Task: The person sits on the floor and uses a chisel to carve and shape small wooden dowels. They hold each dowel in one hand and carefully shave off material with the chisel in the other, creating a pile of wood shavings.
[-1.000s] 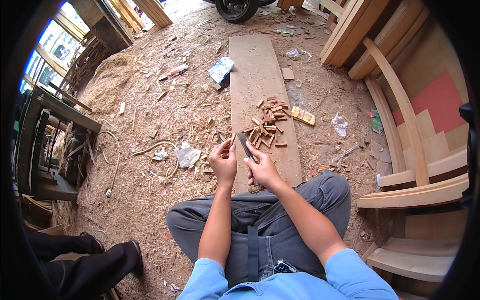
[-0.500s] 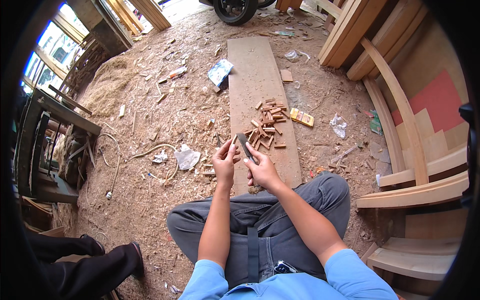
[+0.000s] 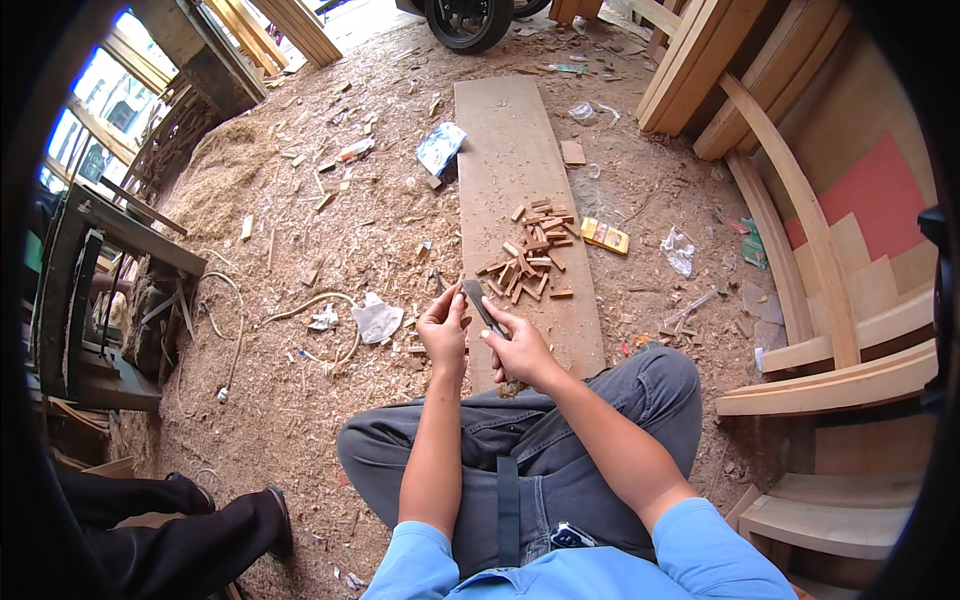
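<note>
Hands, left hand (image 3: 443,332) and right hand (image 3: 520,350), clamp a flat dark blade (image 3: 482,305) above splintery wood chips (image 3: 530,250).

We see a crumpled blue-white wrapper (image 3: 440,148) at eleven o'clock, beside the plank (image 3: 510,130), and a flat yellow-orange packet (image 3: 605,236) at one o'clock.

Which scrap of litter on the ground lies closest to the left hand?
The white crumpled plastic, just left of the left hand; the blue-white wrapper and clear bag lie farther off.
</note>
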Tool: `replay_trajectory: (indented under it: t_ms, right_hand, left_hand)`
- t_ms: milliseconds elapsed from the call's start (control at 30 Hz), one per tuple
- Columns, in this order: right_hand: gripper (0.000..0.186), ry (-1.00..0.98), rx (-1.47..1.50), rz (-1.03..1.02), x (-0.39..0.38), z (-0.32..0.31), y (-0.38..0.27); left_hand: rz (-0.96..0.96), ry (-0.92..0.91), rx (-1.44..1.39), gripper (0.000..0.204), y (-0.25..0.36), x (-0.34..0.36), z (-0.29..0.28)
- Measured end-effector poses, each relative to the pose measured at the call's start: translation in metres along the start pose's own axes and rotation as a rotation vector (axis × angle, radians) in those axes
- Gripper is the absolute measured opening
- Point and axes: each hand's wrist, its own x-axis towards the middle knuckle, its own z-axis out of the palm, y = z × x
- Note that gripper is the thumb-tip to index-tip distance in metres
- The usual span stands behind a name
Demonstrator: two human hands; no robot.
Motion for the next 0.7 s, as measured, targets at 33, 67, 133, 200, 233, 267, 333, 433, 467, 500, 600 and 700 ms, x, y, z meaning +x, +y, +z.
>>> replay_trajectory:
  t_ms: [33, 67, 133, 200, 233, 267, 333, 433, 467, 500, 600, 700]
  right_hand:
    - [0.058, -0.023, 0.012, 0.011, -0.001, 0.001, 0.0]
    - [0.058, -0.024, -0.032, 0.008, -0.003, 0.002, -0.001]
    - [0.057, -0.045, -0.066, 0.031, -0.005, 0.003, -0.002]
    - [0.057, -0.062, -0.06, 0.019, -0.005, 0.004, -0.004]
    - [0.057, -0.075, -0.046, 0.045, -0.005, 0.004, -0.004]
    - [0.057, -0.064, -0.044, 0.014, -0.005, 0.004, -0.003]
    - [0.056, -0.071, -0.01, 0.02, -0.004, 0.004, 0.0]
    - [0.056, -0.055, 0.028, -0.009, 0.0, 0.004, 0.009]
    - [0.056, -0.059, 0.017, 0.04, 0.002, 0.004, 0.011]
    - [0.056, -0.066, 0.03, 0.069, 0.005, 0.004, 0.011]
    - [0.056, 0.137, 0.094, 0.02, 0.018, -0.004, 0.004]
    - [0.056, 0.339, 0.212, -0.056, 0.028, -0.027, -0.011]
  left_hand:
    - [-0.003, 0.014, 0.002, 0.024, 0.0, 0.001, -0.001]
    - [0.01, 0.017, 0.01, 0.024, -0.001, 0.001, -0.001]
    - [0.012, 0.036, 0.007, 0.023, -0.003, 0.003, -0.003]
    - [0.05, 0.038, 0.01, 0.024, -0.006, 0.005, -0.004]
    - [0.061, 0.041, 0.001, 0.024, -0.008, 0.006, -0.005]
    - [0.109, 0.033, 0.016, 0.024, -0.01, 0.008, -0.005]
    - [0.188, 0.015, 0.019, 0.025, -0.012, 0.01, -0.007]
    - [0.332, 0.051, 0.239, 0.018, -0.012, 0.012, -0.008]
    - [0.385, 0.047, 0.274, 0.018, -0.011, 0.011, -0.007]
    - [0.422, 0.057, 0.321, 0.017, -0.01, 0.009, -0.006]
    - [0.434, 0.012, 0.522, 0.017, -0.004, -0.002, -0.001]
    - [0.532, -0.014, 0.616, 0.016, 0.002, -0.015, 0.007]
